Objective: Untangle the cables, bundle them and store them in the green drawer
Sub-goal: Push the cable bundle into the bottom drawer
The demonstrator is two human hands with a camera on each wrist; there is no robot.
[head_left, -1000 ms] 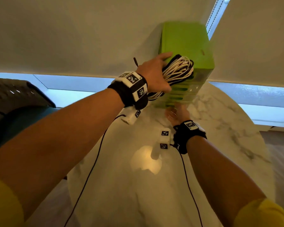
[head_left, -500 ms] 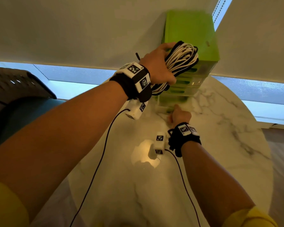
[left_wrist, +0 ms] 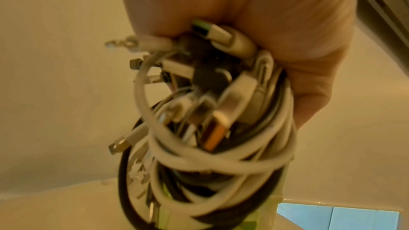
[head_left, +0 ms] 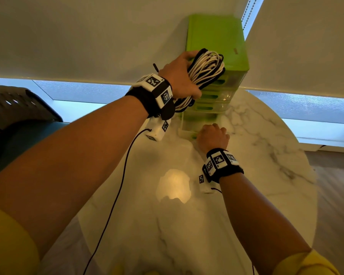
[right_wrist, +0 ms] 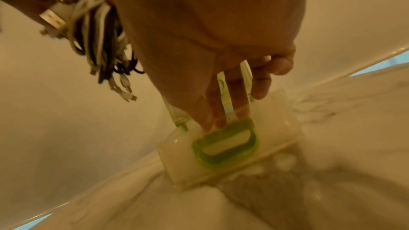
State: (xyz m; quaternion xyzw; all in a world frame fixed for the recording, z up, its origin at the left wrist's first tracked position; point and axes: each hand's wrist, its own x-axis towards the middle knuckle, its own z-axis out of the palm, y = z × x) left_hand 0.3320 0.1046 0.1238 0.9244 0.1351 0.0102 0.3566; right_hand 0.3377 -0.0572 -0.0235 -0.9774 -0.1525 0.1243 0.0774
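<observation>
Up high, coiled white-and-black cables [head_left: 205, 74], left grip [head_left: 179, 78]

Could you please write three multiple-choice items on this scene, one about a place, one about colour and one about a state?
1. Where is the cable bundle?
A. Lying on the marble table
B. Held up by the left hand, in front of the green drawer unit
C. Inside the bottom drawer

2. What colours are the cables in the bundle?
A. White and black
B. Red and blue
C. All green

3. What state is the bottom drawer in?
A. Pushed fully shut
B. Taken out and lying upside down
C. Pulled partly out

Answers:
1 B: the left hand grips the bundle in the air before the green drawer unit, above the marble table.
2 A: the left wrist view shows white and black cords.
3 C: the bottom drawer juts out from the unit, with the right hand at its handle.
</observation>
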